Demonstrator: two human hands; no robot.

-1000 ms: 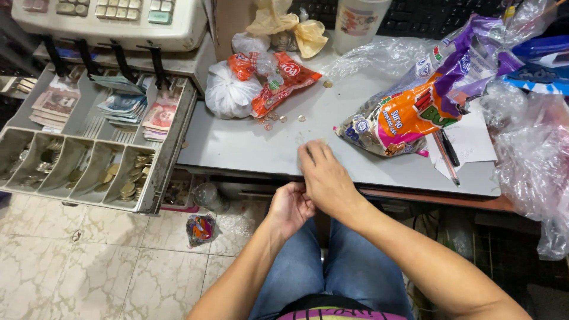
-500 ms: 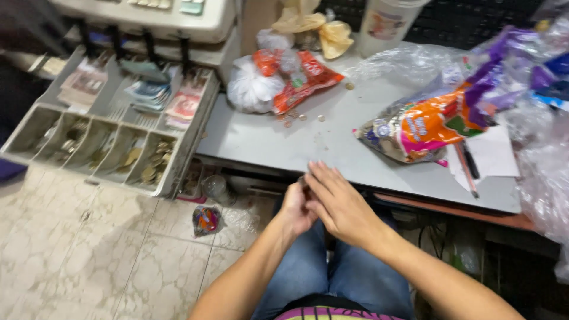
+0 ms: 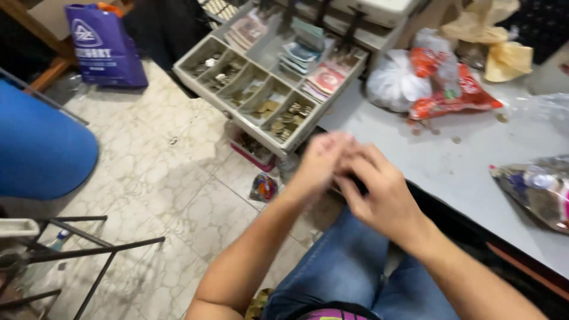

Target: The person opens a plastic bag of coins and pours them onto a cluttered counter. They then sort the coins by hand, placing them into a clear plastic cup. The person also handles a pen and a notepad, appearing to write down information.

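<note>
My left hand and my right hand are pressed together above my lap, just off the front edge of the grey table. Both are blurred by motion, with the fingers curled toward each other. Whatever lies between them is hidden. Just beyond my left hand an open cash drawer juts out, with coins in its front compartments and banknotes behind. A few loose coins lie on the table beyond my right hand.
On the table sit a white plastic bag, red snack packets and a colourful snack bag at the right. A wrapper lies on the tiled floor. A blue shopping bag, a blue rounded object and a black metal frame are at left.
The view has swung left and down, so the drawer and floor fill more of it. My hands have stayed joined and lifted slightly off the table edge.
</note>
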